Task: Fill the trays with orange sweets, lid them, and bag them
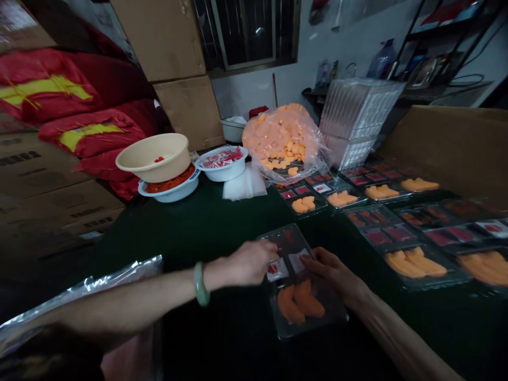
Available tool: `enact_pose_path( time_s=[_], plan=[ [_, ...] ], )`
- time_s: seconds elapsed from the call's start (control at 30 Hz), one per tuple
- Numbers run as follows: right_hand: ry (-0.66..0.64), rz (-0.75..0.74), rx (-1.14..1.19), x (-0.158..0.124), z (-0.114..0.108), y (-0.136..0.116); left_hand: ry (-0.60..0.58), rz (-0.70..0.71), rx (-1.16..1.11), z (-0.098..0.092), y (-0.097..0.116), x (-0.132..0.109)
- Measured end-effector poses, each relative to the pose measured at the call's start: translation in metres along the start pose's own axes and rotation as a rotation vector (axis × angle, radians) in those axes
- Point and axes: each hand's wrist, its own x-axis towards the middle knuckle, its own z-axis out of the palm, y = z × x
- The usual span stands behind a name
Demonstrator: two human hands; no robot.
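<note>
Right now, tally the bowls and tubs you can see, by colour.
Beige bowl: 1
White bowls: 2
White tub: 1
Total: 4

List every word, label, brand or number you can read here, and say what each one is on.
Nothing here can be read with certainty:
Dark printing on the cardboard cartons: too blurred to read.
Yellow patches on the red sacks: no legible characters.
Printed white sachets in the plastic tray: print too small to read.
</note>
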Motion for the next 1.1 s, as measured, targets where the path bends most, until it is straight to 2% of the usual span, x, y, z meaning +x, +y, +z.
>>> enact_pose_path(
  time_s=[0.03, 0.07, 0.1, 0.13, 0.23, 0.33, 0.53, 0.63, 0.7, 0.8, 0.9, 1.1],
  plan=[
    [-0.011, 0.002, -0.007, 0.001, 0.0, -0.001, 0.08, -0.072, 0.015, -0.007, -0.02, 0.01],
    [-0.029, 0.004, -0.015, 0.001, 0.0, -0.002, 0.19, -0.236, 0.102, -0.014, -0.041, 0.022],
    [-0.043, 0.005, -0.026, 0.001, 0.0, -0.003, 0.23, -0.387, 0.208, -0.019, -0.062, 0.034],
    [-0.053, 0.008, -0.038, 0.0, 0.0, -0.004, 0.244, -0.451, 0.245, -0.022, -0.083, 0.046],
    [-0.064, 0.011, -0.067, 0.001, -0.001, -0.001, 0.258, -0.546, 0.302, -0.023, -0.132, 0.076],
    [-0.045, -0.007, -0.066, 0.003, -0.003, 0.004, 0.243, -0.556, 0.314, -0.02, -0.16, 0.089],
    [-0.093, 0.022, -0.053, 0.002, -0.004, 0.003, 0.116, -0.451, 0.207, -0.032, -0.188, 0.083],
    [-0.117, 0.05, -0.049, 0.0, -0.003, -0.002, 0.102, -0.44, 0.145, -0.042, -0.197, 0.081],
    [-0.115, 0.042, -0.053, -0.001, -0.002, -0.004, 0.149, -0.462, 0.115, -0.049, -0.202, 0.084],
    [-0.091, 0.027, -0.084, -0.001, -0.001, -0.005, 0.282, -0.523, 0.064, -0.057, -0.21, 0.092],
    [-0.085, 0.027, -0.096, 0.0, -0.001, -0.004, 0.4, -0.598, -0.019, -0.057, -0.218, 0.101],
    [-0.138, 0.024, -0.088, 0.003, -0.004, -0.001, 0.448, -0.681, -0.334, -0.048, -0.227, 0.105]
  ],
)
